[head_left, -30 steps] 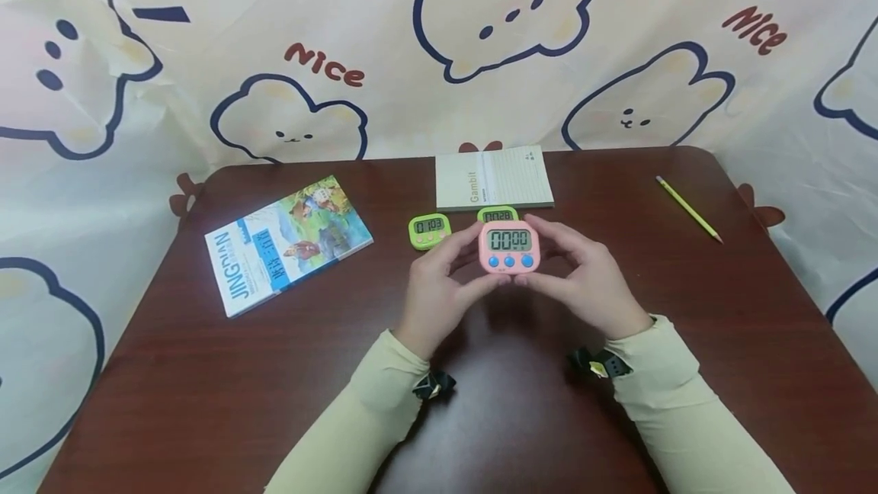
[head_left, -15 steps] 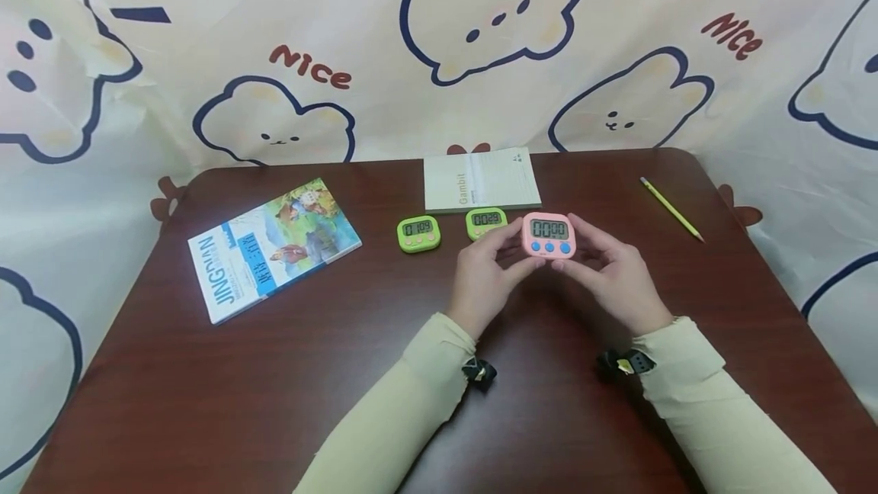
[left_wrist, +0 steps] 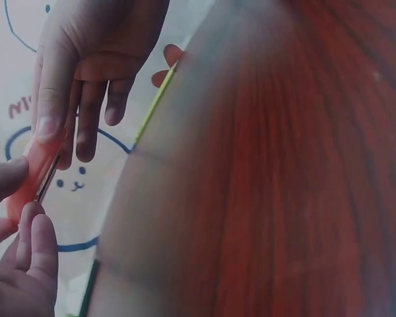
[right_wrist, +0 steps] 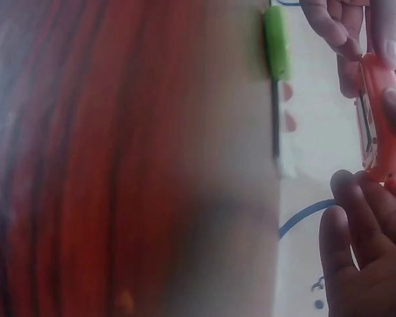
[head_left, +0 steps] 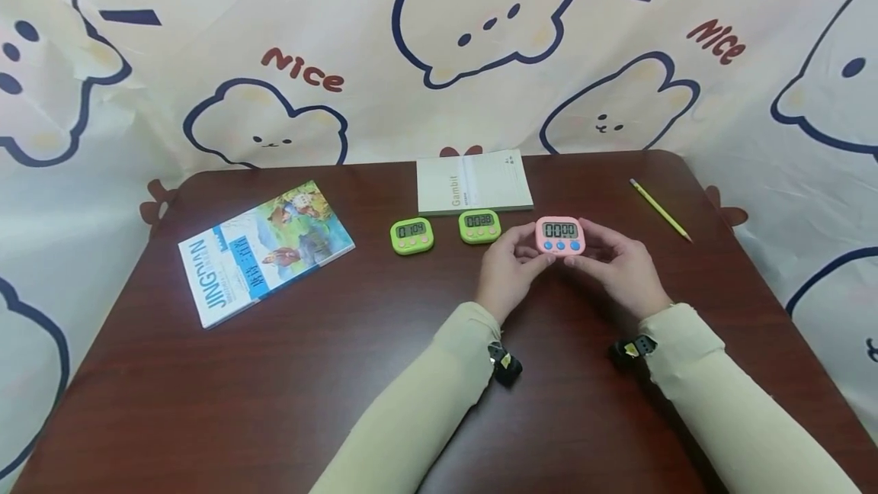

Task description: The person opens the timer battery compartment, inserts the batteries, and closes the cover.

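A pink digital timer [head_left: 560, 245] with blue buttons and a display of zeros is held up in front of the person, its screen facing the head camera. My left hand [head_left: 506, 273] pinches its left side between thumb and fingers, and my right hand [head_left: 626, 271] pinches the right side. In both wrist views the timer [right_wrist: 384, 125] shows edge-on against the wall cloth, above the table top. Just left of the left hand, a green timer [head_left: 480, 236] rests on the table, running digits on its screen. Another green timer [head_left: 412, 245] lies farther left.
A pale notepad [head_left: 480, 181] lies at the table's back edge behind the green timers. An illustrated book [head_left: 267, 250] is on the left, a yellow pencil [head_left: 660, 210] at the back right. Printed cloth [head_left: 384, 120] hangs behind the brown table [head_left: 240, 395].
Both hands have carried the pink timer to the right, uncovering the nearer green timer. The camera view has shifted slightly too. The green timers' digits have advanced; the pink timer still reads zeros.
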`<state>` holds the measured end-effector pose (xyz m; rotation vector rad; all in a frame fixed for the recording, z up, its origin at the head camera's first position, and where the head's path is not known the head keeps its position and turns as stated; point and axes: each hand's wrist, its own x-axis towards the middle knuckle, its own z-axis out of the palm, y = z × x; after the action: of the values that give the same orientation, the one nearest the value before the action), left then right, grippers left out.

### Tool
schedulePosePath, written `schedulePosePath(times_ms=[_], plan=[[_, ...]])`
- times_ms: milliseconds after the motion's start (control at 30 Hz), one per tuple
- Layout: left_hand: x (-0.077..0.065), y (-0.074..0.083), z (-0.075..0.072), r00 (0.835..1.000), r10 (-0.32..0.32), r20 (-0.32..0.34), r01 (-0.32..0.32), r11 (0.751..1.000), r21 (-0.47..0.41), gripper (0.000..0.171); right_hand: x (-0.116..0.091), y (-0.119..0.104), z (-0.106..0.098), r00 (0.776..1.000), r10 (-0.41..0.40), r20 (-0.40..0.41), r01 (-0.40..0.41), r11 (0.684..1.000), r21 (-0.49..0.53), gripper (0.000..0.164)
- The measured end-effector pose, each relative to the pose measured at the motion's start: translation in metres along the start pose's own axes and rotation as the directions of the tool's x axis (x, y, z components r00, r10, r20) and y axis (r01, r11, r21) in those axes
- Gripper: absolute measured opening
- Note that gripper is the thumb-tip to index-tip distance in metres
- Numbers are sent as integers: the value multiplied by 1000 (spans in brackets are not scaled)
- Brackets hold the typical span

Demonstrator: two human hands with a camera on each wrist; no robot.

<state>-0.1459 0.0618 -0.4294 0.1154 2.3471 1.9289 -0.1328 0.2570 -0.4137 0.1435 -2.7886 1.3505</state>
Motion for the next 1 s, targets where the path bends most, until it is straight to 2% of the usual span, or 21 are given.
schedulePosePath(times_ms=[133,267,500,733,1000], plan=[[9,-6,7,1000,-29,-2,29,1000,2,52,7,10,0,998,52,24,-52,998,-26,71],[17,-12,11,998,-55,-6,55,998,9,50,16,16,1,994,93,52,-93,996,-3,72],[31,-18,17,996,-85,-22,86,995,40,47,31,24,3,990,118,78,-118,993,-1,71],[45,-17,20,999,-49,-13,50,992,111,46,44,26,1,986,145,83,-144,989,-20,68],[59,-18,23,999,-46,-14,48,982,184,44,57,30,3,986,139,89,-138,990,-25,68]])
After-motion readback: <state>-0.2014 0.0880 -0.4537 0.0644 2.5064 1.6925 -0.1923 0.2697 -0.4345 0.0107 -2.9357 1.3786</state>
